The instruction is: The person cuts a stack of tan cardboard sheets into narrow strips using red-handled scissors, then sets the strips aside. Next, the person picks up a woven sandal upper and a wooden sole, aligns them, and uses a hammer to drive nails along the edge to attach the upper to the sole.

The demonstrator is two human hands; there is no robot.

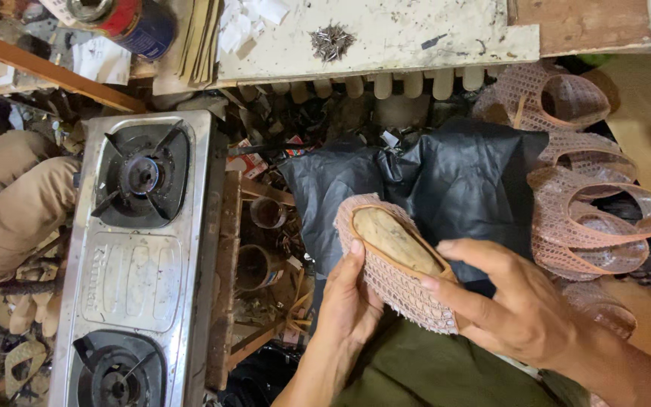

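Nearest the camera, both hands hold a pink woven-mesh shoe upper stretched over a tan wooden last (397, 260) above the lap. The left hand (348, 301) cups it from below w/ the thumb pressed on the near side of the mesh; the right hand (506, 301) wraps the heel end, fingers (453, 290) clenched lightly on the edge of the weave. The shoe sits tilted, opening up, so the wood shows. To do this well, I'd judge: keep the mesh pulled evenly round the last, thumbs smoothing any slack toward the rim — uneven tension would skew the weave. Just behind lies a crumpled black plastic sheet (446, 181); to the right of it, a stack of matching pink mesh uppers (589, 203), apart from the hands. Left sits a steel two-burner gas stove (141, 256), burners unlit. Farthest, a worn white tabletop (416, 38) carries a small heap of metal nails (331, 41) and a red-and-blue tin can (126, 22).
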